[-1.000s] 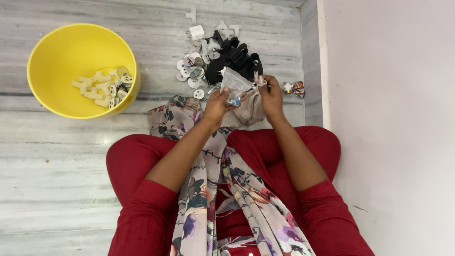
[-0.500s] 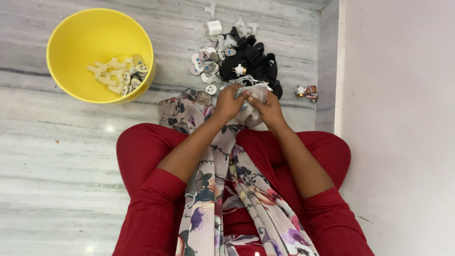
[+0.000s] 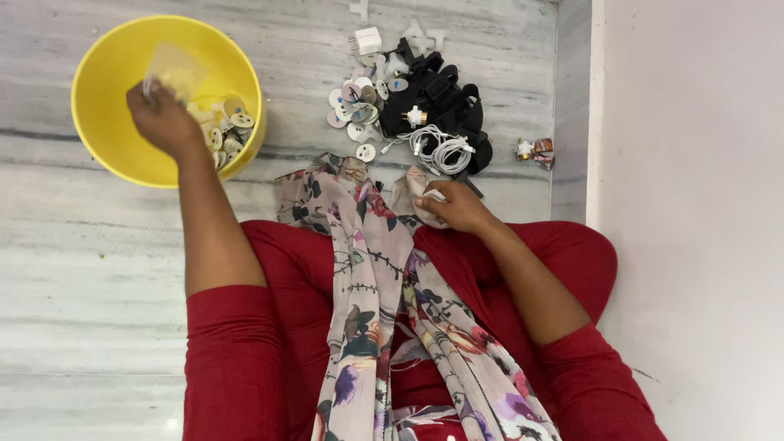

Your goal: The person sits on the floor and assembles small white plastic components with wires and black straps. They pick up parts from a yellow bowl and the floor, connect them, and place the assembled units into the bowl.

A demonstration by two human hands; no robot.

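The left hand (image 3: 163,121) has swung out from the lap and now pinches a clear bag (image 3: 175,72) over the yellow tub (image 3: 106,57). The right hand (image 3: 457,208) stays curled on a pale cloth pouch (image 3: 412,189); just beyond it a white cable (image 3: 441,149), newly uncovered, lies on black parts (image 3: 441,102).

Red sleeves (image 3: 233,343), red trousers (image 3: 572,261), floral scarf (image 3: 367,269).

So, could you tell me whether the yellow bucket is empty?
Not empty: the yellow bucket holds cream plastic parts at its bottom, beside the left hand.
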